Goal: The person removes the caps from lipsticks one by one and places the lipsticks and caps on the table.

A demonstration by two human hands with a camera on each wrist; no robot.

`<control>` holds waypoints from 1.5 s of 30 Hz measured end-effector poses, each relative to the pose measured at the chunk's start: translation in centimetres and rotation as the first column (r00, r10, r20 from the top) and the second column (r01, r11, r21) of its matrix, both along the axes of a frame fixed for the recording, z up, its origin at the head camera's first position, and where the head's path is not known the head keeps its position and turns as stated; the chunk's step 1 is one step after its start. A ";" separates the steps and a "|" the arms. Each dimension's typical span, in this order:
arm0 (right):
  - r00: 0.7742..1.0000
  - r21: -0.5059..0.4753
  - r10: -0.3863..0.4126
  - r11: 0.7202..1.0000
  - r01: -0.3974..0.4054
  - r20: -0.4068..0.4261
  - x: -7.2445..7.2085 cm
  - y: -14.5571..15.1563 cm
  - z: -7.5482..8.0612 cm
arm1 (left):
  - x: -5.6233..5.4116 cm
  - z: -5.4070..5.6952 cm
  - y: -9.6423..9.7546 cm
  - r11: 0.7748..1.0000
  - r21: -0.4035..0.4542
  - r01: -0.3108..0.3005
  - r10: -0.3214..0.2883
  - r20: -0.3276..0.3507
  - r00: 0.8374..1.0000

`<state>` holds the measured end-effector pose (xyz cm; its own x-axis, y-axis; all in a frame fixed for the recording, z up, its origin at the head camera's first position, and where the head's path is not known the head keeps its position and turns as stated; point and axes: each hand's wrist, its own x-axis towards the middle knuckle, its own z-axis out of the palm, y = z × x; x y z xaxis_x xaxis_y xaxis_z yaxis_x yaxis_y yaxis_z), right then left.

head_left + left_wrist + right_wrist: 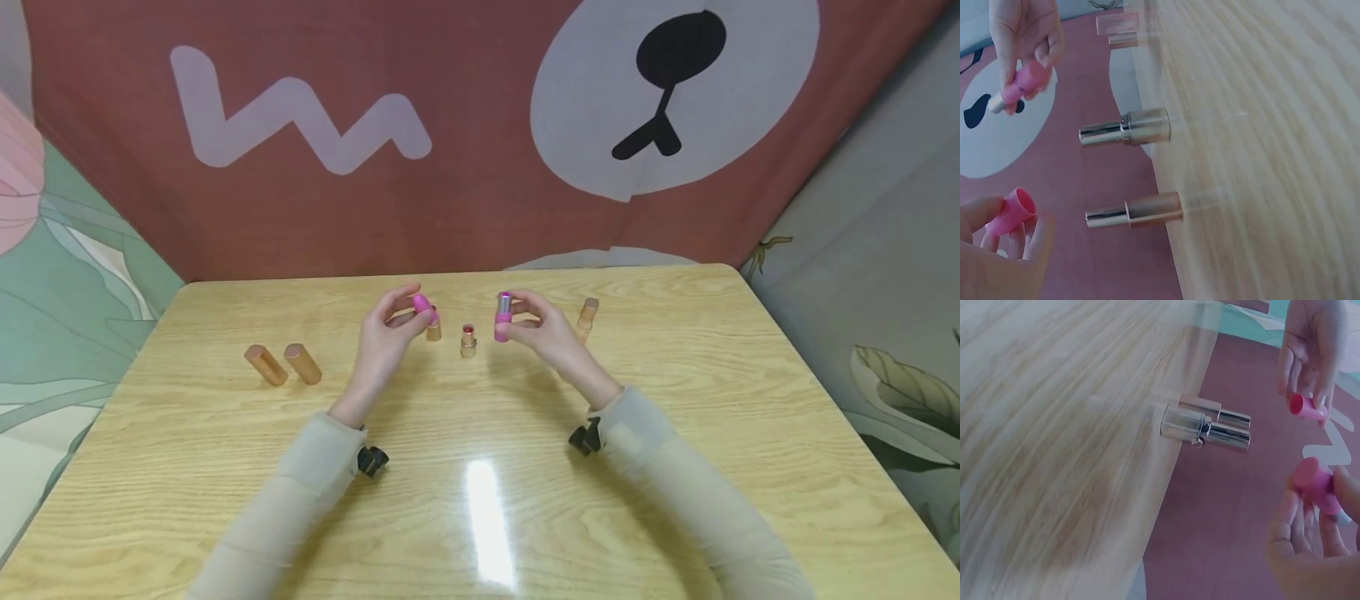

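Between thumb and fingers, my left hand [384, 333] pinches a hollow pink lipstick cap [422, 303]; its open end shows in the left wrist view. Opposite it, my right hand [547, 329] grips an uncapped pink lipstick [503, 318] by its pink base, silver collar and magenta tip upward. Both are held above the table, apart from each other. Below and between the hands stand two uncapped lipsticks: a gold one [468, 343] with a red tip, and a copper one [434, 332] partly hidden behind the left hand and cap.
On the left of the wooden table [480, 433] stand two copper lipstick caps [266, 365]. Past the right hand there is a copper and clear item [588, 315], partly covered by that hand. A red printed cloth [480, 208] hangs behind the table's far edge.
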<state>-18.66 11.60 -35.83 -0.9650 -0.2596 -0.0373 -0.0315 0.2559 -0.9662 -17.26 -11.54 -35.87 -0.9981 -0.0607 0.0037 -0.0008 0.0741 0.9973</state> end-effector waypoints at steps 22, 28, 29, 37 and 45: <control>0.999 0.058 -0.020 0.998 0.023 -0.045 -1.4 1.4 -0.2 | -1.2 -1.5 -3.6 0.967 -0.242 0.085 -0.068 0.079 0.995; 0.998 0.100 -0.055 0.993 0.056 -0.016 -2.1 1.5 -0.7 | -1.4 -2.2 -4.0 0.960 -0.255 0.118 -0.088 0.128 0.988; 0.998 0.106 -0.062 0.992 0.063 -0.013 -2.2 1.5 -0.8 | -1.5 -2.3 -4.1 0.960 -0.254 0.119 -0.087 0.133 0.987; 0.995 0.120 -0.096 0.988 0.096 -0.001 -2.6 1.7 -1.0 | -2.0 -2.8 -4.1 0.952 -0.270 0.146 -0.107 0.154 0.982; 0.996 0.126 -0.085 0.989 0.083 0.012 -2.7 1.8 -1.1 | -2.4 -3.3 -4.1 0.938 -0.295 0.180 -0.126 0.191 0.973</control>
<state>-21.36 13.42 -36.95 -0.9820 -0.1700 -0.0818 0.0120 0.3764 -0.9264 -19.69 -15.67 -39.18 -0.9830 0.0703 -0.1695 -0.1292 0.3903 0.9116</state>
